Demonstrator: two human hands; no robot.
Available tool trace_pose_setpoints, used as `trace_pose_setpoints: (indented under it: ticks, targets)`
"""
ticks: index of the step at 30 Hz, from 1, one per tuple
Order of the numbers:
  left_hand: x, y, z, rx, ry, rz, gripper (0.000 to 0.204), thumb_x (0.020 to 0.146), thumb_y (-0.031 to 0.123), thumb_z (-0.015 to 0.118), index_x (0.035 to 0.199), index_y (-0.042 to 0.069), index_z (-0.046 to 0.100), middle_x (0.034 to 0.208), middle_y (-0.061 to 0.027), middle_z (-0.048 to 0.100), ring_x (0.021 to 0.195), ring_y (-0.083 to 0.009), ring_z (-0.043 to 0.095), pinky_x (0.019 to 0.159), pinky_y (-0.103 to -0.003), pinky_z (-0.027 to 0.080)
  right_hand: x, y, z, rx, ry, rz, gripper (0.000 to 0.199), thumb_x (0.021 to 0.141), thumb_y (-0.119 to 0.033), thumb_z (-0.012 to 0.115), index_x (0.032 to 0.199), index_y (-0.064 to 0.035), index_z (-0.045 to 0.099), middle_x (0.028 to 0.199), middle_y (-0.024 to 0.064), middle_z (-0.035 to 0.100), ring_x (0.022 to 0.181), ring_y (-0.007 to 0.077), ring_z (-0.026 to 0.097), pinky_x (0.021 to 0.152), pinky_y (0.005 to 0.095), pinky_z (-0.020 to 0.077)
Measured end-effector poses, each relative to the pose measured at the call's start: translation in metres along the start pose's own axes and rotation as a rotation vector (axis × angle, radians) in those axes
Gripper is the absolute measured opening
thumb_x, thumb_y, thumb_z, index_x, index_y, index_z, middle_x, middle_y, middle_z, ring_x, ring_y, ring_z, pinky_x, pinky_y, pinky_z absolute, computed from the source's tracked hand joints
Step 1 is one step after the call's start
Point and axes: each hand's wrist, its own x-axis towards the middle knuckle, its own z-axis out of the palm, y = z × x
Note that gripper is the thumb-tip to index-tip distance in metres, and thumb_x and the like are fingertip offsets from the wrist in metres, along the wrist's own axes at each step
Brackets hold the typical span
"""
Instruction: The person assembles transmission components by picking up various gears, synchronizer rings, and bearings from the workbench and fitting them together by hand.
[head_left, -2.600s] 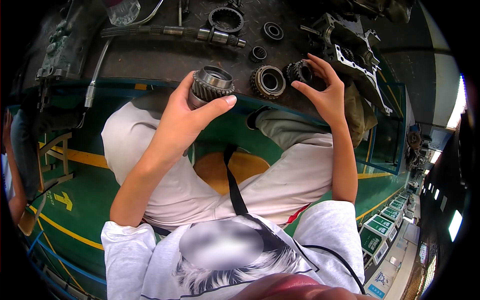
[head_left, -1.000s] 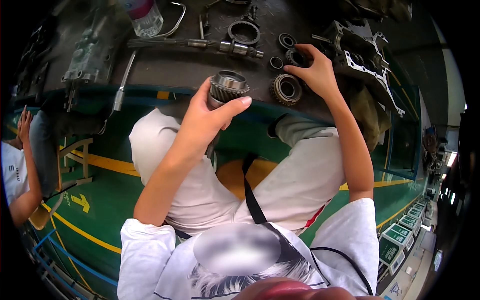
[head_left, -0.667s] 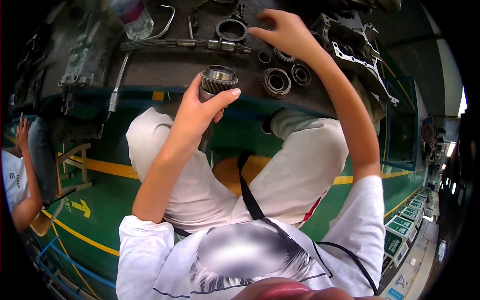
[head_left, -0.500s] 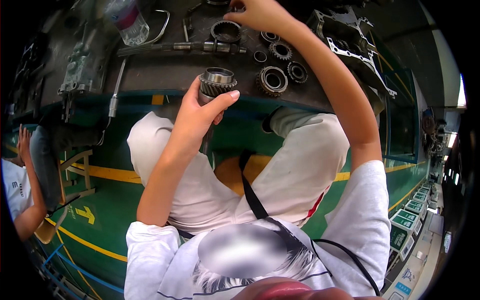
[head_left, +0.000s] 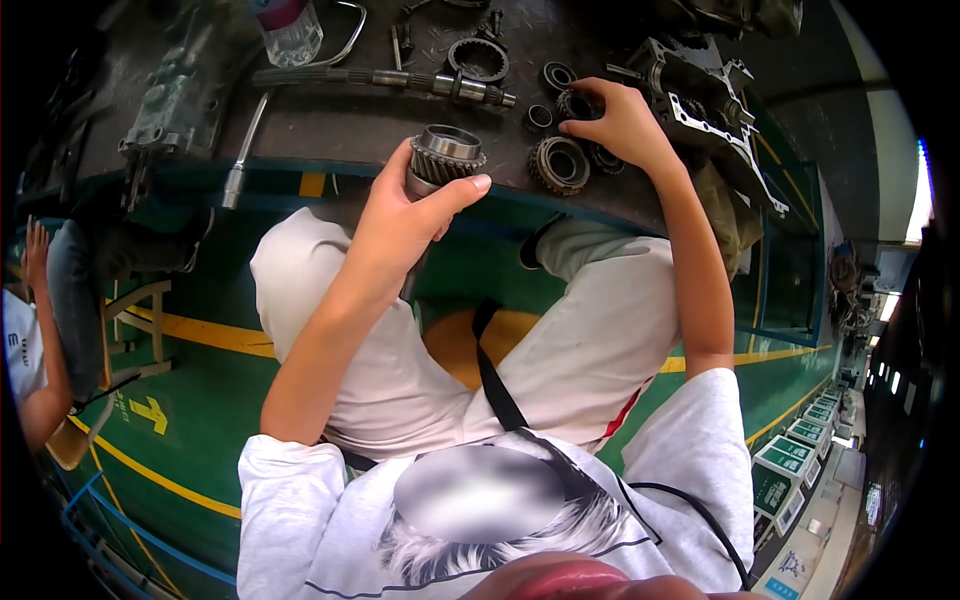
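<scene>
My left hand [head_left: 400,205] is wrapped round a helical gear [head_left: 447,157] with a smooth metal collar on top, held upright just in front of the table edge. Part of a shaft shows below the fist. Over the table, my right hand [head_left: 625,125] has thumb and fingertips closed about a small toothed gear [head_left: 577,104], which still lies among the other parts. Close to it are a bearing ring [head_left: 558,75], a small ring [head_left: 538,118] and a larger gear [head_left: 559,165]. Another small gear [head_left: 606,158] is partly hidden under my right hand.
A long splined shaft [head_left: 390,80] lies across the table [head_left: 310,125], with a toothed ring [head_left: 478,60] behind it. A ratchet-like tool [head_left: 245,155], metal housings [head_left: 175,110] and a bottle [head_left: 290,35] are to the left. An open casing [head_left: 690,100] stands right. Another person sits far left.
My right hand has come back from the far side of the table, near the toothed ring, to the small gear. My left hand keeps its hold; the view has shifted slightly.
</scene>
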Motion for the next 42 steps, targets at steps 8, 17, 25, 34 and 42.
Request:
trace_pose_setpoints:
  ticks: [8, 17, 25, 34, 42]
  targets:
    - [0.0, 0.001, -0.002, 0.013, 0.023, -0.003, 0.038, 0.077, 0.021, 0.079, 0.105, 0.008, 0.057, 0.075, 0.0056, 0.052, 0.06, -0.0025, 0.043, 0.053, -0.019, 0.034, -0.051, -0.039, -0.03, 0.4, 0.051, 0.037, 0.054, 0.07, -0.012, 0.08, 0.12, 0.0007, 0.064, 0.105, 0.0062, 0.068, 0.09, 0.0105, 0.061, 0.079, 0.0244, 0.048]
    - [-0.001, 0.001, 0.001, 0.021, 0.015, 0.005, 0.037, 0.079, 0.02, 0.078, 0.107, 0.007, 0.059, 0.088, 0.0034, 0.062, 0.075, -0.0028, 0.052, 0.065, -0.018, 0.04, -0.059, -0.054, -0.014, 0.183, -0.024, -0.108, 0.054, 0.067, -0.014, 0.08, 0.117, -0.0041, 0.065, 0.108, 0.0144, 0.067, 0.099, 0.0289, 0.063, 0.09, 0.0344, 0.0485]
    - [0.0, -0.003, -0.002, 0.029, 0.02, -0.001, 0.037, 0.079, 0.02, 0.078, 0.108, 0.006, 0.059, 0.092, 0.0019, 0.064, 0.083, -0.005, 0.056, 0.076, -0.02, 0.043, -0.061, -0.058, 0.001, 0.059, -0.098, -0.083, 0.071, 0.066, -0.013, 0.082, 0.132, -0.0085, 0.055, 0.117, 0.014, 0.063, 0.112, 0.0303, 0.057, 0.099, 0.0368, 0.0432]
    - [0.0, 0.001, -0.005, 0.033, 0.032, 0.011, 0.037, 0.079, 0.021, 0.078, 0.107, 0.007, 0.059, 0.091, 0.0022, 0.064, 0.081, -0.0047, 0.056, 0.073, -0.02, 0.043, -0.055, -0.055, -0.001, 0.001, -0.109, -0.043, 0.072, 0.061, -0.019, 0.084, 0.128, -0.0123, 0.058, 0.114, 0.0116, 0.064, 0.108, 0.0291, 0.056, 0.098, 0.0377, 0.0422]
    - [0.002, -0.003, -0.001, 0.047, 0.022, 0.012, 0.034, 0.078, 0.021, 0.078, 0.102, 0.008, 0.058, 0.076, 0.0047, 0.056, 0.064, -0.0026, 0.047, 0.057, -0.019, 0.037, -0.055, -0.051, 0.008, 0.079, -0.016, -0.069, 0.069, 0.064, -0.02, 0.084, 0.127, -0.0077, 0.057, 0.112, 0.0162, 0.063, 0.111, 0.0344, 0.055, 0.097, 0.0385, 0.0434]
